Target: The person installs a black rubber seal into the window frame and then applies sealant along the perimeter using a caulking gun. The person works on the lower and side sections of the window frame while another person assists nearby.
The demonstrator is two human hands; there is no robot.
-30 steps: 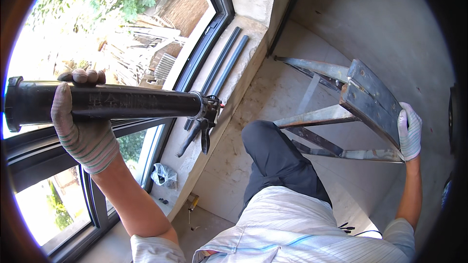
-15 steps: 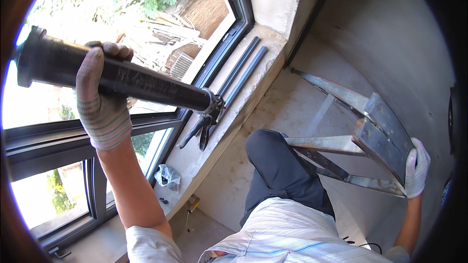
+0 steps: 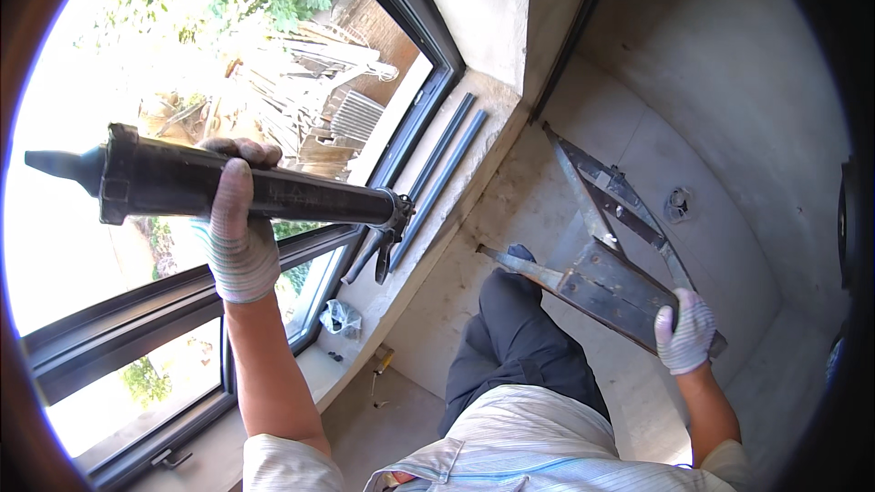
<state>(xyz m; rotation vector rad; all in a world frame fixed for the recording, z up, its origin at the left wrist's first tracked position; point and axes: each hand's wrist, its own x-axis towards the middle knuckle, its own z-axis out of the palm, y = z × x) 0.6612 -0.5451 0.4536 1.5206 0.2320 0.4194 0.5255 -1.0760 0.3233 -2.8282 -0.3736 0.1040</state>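
In my gloved left hand (image 3: 241,251) is a black caulking gun (image 3: 324,198), gripped around its barrel in front of the window. Its dark nozzle points left, and its handle and trigger hang over the sill side. My gloved right hand (image 3: 688,335) grips the end of the top plate of a worn metal stool (image 3: 612,292), thumb lying over the plate. The stool is tilted, with its legs pointing away from me and to the left. One leg end is close to my foot. Whether the far legs touch the floor I cannot tell.
Two dark rods (image 3: 447,164) lie along the window sill (image 3: 497,118). A clear plastic bag (image 3: 341,319) sits on the sill nearer me. Below it, a yellow-handled tool (image 3: 384,361) is on the floor. A small plastic-wrapped item (image 3: 678,205) lies by the right wall (image 3: 729,82).
My right hand has moved left and turned the stool so its top plate faces up more. The caulking gun has shifted right and slightly down in view, and its nozzle now shows.
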